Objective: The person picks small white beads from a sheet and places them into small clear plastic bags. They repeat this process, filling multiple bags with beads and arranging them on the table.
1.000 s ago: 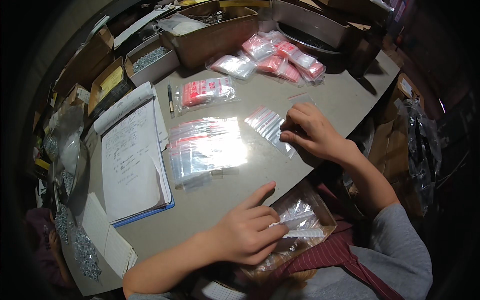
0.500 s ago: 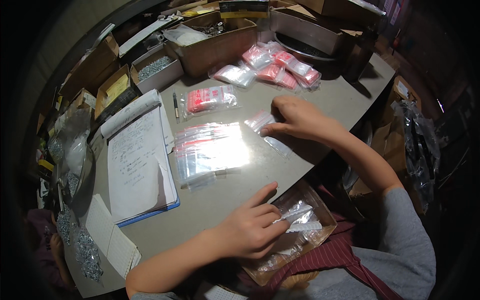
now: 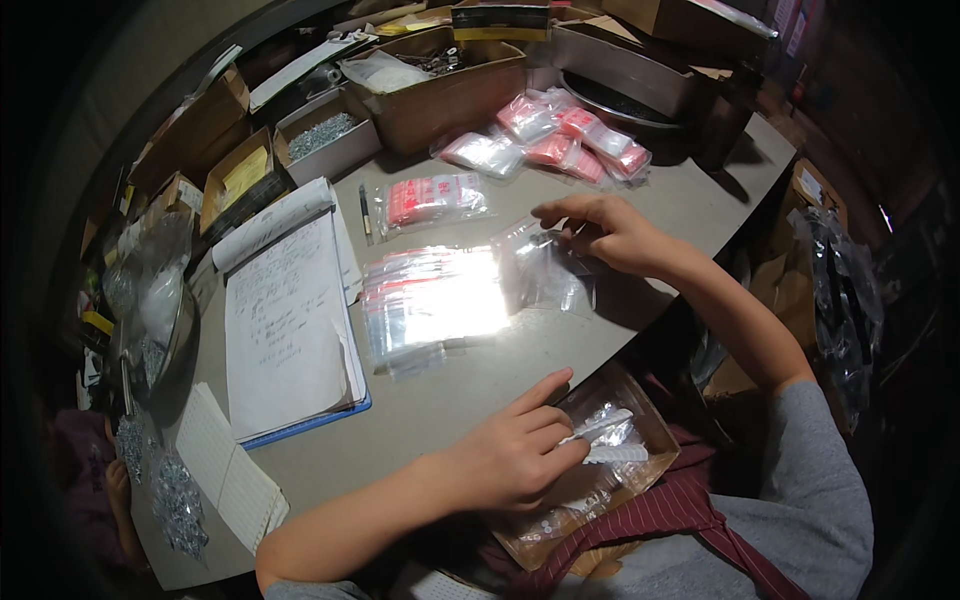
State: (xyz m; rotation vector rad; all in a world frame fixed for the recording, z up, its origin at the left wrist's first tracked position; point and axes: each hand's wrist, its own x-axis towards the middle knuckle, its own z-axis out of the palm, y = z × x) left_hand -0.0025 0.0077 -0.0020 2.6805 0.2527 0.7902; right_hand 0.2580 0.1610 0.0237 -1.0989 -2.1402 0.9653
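Note:
My right hand (image 3: 605, 235) is over the desk at the upper right, its index finger stretched out and the others loosely bent. Just beneath it lies a clear zip bag (image 3: 545, 275), and the fingertips are at its upper edge. Beside that bag, to the left, a fanned row of clear zip bags (image 3: 400, 310) with red seal lines reflects bright light. My left hand (image 3: 515, 455) rests over a cardboard box (image 3: 655, 440) at the desk's front edge. Its index finger points outward and the others curl loosely beside white strips (image 3: 615, 453) in the box; the thumb is hidden.
A notepad (image 3: 290, 320) and a pen (image 3: 366, 215) lie to the left. Packs of red-and-clear bags (image 3: 560, 150) and one pack (image 3: 435, 200) lie farther back. Boxes of metal parts (image 3: 325, 132) line the rear. Another person's hand (image 3: 117, 485) shows at the far left.
My right hand has lifted off the bag and shifted slightly toward its far edge; the bag now lies flatter and wider. My left hand has stayed over the box.

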